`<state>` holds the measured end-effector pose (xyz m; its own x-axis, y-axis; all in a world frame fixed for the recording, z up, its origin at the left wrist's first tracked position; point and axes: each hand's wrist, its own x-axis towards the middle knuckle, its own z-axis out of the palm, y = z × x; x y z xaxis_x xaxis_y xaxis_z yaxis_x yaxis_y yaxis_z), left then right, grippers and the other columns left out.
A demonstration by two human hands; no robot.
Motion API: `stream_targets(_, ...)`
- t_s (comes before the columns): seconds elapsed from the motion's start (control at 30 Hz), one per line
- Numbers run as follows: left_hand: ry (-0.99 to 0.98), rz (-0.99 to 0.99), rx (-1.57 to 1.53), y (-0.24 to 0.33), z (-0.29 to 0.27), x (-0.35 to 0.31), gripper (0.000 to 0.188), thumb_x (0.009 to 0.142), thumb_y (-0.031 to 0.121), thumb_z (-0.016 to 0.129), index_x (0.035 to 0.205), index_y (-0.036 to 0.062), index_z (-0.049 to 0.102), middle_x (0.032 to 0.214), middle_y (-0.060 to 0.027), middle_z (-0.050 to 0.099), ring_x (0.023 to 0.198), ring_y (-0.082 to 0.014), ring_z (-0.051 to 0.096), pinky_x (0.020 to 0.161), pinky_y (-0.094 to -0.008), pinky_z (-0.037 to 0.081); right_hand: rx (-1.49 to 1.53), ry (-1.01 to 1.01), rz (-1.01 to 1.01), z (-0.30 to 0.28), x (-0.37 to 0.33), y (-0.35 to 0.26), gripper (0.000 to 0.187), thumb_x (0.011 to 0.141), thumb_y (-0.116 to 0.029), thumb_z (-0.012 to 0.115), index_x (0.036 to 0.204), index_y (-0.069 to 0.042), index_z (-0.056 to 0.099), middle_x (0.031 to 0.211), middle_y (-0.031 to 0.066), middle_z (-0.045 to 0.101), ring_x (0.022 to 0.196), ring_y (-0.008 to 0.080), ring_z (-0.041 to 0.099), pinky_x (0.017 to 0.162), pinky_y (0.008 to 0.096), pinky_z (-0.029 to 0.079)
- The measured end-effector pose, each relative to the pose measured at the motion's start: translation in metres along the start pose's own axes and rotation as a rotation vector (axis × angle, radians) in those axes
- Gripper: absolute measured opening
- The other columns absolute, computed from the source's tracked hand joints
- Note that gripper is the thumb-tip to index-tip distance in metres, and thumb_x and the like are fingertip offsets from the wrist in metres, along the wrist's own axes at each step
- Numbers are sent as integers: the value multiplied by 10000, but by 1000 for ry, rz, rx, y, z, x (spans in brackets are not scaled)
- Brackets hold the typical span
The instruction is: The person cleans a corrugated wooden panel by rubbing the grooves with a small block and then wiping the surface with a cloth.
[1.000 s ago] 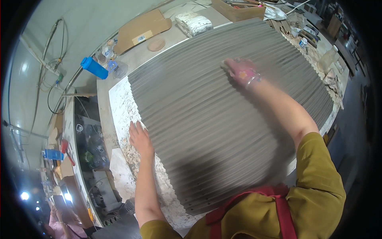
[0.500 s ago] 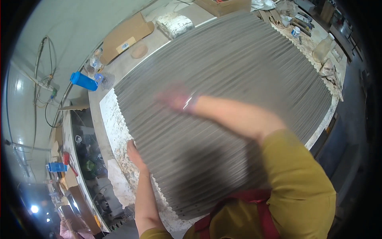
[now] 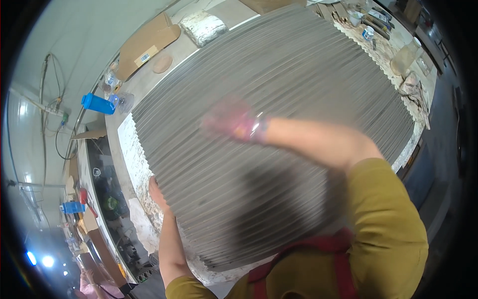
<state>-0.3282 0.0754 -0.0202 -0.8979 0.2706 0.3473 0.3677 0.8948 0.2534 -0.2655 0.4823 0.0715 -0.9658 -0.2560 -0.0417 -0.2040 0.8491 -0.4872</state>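
A large grey ribbed panel point(image 3: 279, 74), with a wavy edge along its ends, lies across the table in front of me. My right hand point(image 3: 231, 119), in a pinkish-purple glove with a shiny band at the wrist, is over the panel's middle left. Motion smears its fingers, so I cannot tell their shape or whether they hold anything. Against the panel's left edge rests my bare left hand point(image 3: 158, 195), its visible fingers stretched out along that edge and part of the hand hidden by it. White, speckled sheeting point(image 3: 130, 144) shows beneath the panel.
Along the left stand a blue bottle point(image 3: 98, 103), a clear plastic bottle point(image 3: 123, 102) and cardboard point(image 3: 148, 46). A wrapped white bundle point(image 3: 203, 29) sits at the far edge. Tools point(image 3: 377, 25), a small white jar point(image 3: 368, 33) and a cloudy bottle point(image 3: 406, 57) occupy the far right.
My right hand is a little farther right in the picture and still blurred. The view has shifted slightly, moving the panel's left edge leftward; my left hand stays at that edge.
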Motion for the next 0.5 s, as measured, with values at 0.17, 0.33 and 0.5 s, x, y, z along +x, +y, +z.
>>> stream_targets(0.17,66,102,58,4,0,3,613,817,328,604,1273,-59,473,1264,-264,518,1181,-402,473,1021,-471,347,-417,420,595,-105,-133,176,326,944,-354,419,1133,-206,639,1146,72,667,1138,256,589,1000,476,397)
stream_targets(0.33,52,139,-11,-28,24,7,569,822,294,603,1242,-72,491,1195,-258,557,1089,-401,533,964,-445,411,-447,592,364,-85,-111,145,273,874,-289,535,1109,-190,632,1050,89,676,1047,299,603,932,478,437)
stream_targets(0.5,23,101,-166,2,-7,3,477,811,277,601,1140,-60,529,999,-196,591,911,-350,566,822,-421,456,-330,208,67,-49,-103,93,454,903,-392,509,1351,-321,491,1294,110,577,1257,345,469,1115,494,254)
